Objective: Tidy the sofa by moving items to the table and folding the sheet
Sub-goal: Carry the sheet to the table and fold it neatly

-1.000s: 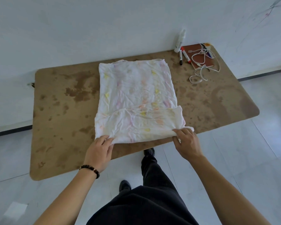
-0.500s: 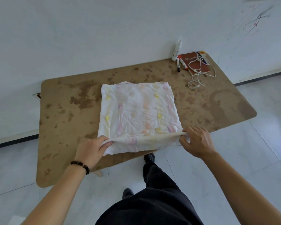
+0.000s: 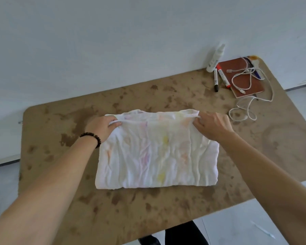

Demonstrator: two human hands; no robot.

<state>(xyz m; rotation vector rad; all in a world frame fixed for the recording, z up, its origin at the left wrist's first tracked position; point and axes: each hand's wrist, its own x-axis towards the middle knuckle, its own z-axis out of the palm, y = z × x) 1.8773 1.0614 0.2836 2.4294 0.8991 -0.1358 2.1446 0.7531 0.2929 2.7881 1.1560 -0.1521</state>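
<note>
**Folded sheet gripped at its far edge on the stained tabletop**

Head view. A white, crumpled cotton sheet with faint pink, yellow and orange blotches lies folded into a thick, roughly rectangular pad near the middle of a brown, rounded-corner tabletop mottled with darker stains. The near edge of the sheet is a soft rounded fold; its surface is finely creased.

Both forearms reach forward from the lower corners. The left hand, with a dark beaded bracelet at the wrist, curls its fingers round the gathered cloth at the far left corner. The right hand, knuckles up, pinches the far right corner in the same way.

At the far right corner of the tabletop, well apart from the sheet, stand a white plastic spray bottle, a slim black-capped marker, a red-capped marker and a flat reddish-brown notebook. A looped white cable trails across the notebook.
</note>
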